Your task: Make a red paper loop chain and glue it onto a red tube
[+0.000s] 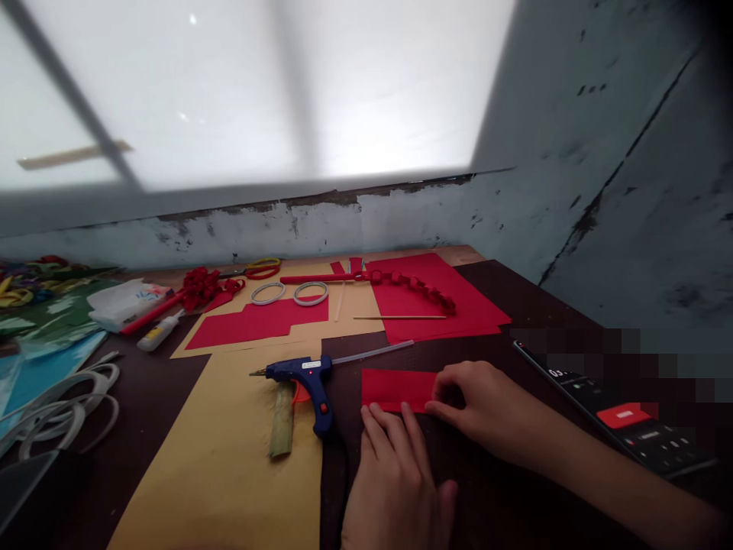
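A small red paper strip (pixel 395 386) lies on the dark table with its near edge folded. My left hand (pixel 395 473) rests flat, its stretched fingertips on that near edge. At the paper's right end, my right hand (pixel 469 401) pinches the lower corner between thumb and fingers. To the left of the paper, a blue glue gun (pixel 301 374) with a clear glue stick in its back leans on a piece of bamboo (pixel 282 428), its nozzle pointing left.
Farther back are large red sheets (pixel 481 305), a red paper chain (pixel 412 284), two tape rolls (pixel 268 293), scissors (pixel 263 269) and a glue bottle (pixel 160 331). A phone (pixel 607 412) lies at the right, coiled white cable (pixel 74 412) at the left.
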`<state>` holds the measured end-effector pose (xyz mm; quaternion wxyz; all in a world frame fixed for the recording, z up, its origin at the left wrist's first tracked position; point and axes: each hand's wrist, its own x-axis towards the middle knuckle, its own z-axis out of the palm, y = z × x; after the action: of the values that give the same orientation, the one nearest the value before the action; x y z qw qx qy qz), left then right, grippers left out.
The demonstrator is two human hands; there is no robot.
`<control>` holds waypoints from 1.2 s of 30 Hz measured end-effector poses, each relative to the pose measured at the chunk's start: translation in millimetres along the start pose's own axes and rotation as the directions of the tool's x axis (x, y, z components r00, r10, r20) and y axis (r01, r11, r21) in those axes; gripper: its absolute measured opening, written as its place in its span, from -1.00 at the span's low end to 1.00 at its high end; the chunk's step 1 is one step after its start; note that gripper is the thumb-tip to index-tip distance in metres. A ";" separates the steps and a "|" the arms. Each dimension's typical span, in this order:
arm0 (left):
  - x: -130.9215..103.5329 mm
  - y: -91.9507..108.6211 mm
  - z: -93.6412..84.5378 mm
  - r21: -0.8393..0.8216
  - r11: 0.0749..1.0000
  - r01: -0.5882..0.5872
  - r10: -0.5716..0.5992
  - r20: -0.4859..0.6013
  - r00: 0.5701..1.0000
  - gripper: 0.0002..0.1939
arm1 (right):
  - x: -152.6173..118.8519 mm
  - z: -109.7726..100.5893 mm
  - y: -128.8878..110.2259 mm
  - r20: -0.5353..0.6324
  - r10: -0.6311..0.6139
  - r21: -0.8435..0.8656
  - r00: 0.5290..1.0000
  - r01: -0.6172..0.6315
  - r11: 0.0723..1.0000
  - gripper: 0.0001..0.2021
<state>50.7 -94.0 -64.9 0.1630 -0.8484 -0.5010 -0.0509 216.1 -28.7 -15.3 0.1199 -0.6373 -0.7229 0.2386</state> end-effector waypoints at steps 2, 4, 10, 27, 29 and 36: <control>-0.1 1.6 6.2 -0.022 1.000 0.005 -0.005 -0.021 1.000 -0.26 | 1.0 -0.7 -1.3 0.011 0.006 -0.006 1.000 -0.005 1.000 -0.89; -0.4 4.3 14.0 -0.047 0.999 0.024 -0.027 -0.048 0.999 -0.26 | 1.7 -1.3 -1.8 0.019 -0.002 -0.011 1.000 0.003 1.000 -0.87; -1.8 9.0 25.6 -0.056 0.997 0.060 -0.063 -0.061 0.996 -0.23 | 2.1 -1.9 -0.3 0.004 0.008 -0.013 1.000 -0.008 1.000 -0.86; 1.1 9.1 20.8 -0.024 0.999 0.040 -0.039 0.056 0.998 -0.22 | 2.6 -7.4 -4.3 0.073 -0.010 -0.004 0.997 0.010 1.000 -0.85; 1.8 9.0 21.4 -0.017 0.999 0.035 -0.034 0.062 0.997 -0.22 | 2.9 -8.6 -4.7 0.073 -0.012 0.009 0.997 0.011 1.000 -0.86; 3.7 2.5 14.1 -0.017 1.000 0.003 -0.001 0.085 0.996 -0.24 | 1.5 -10.6 -6.2 0.089 -0.037 0.055 0.995 0.032 0.998 -0.86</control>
<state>53.6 -87.4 -77.9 0.1343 -0.8507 -0.5079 -0.0190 215.6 -25.7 -3.3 0.1085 -0.6098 -0.7318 0.2842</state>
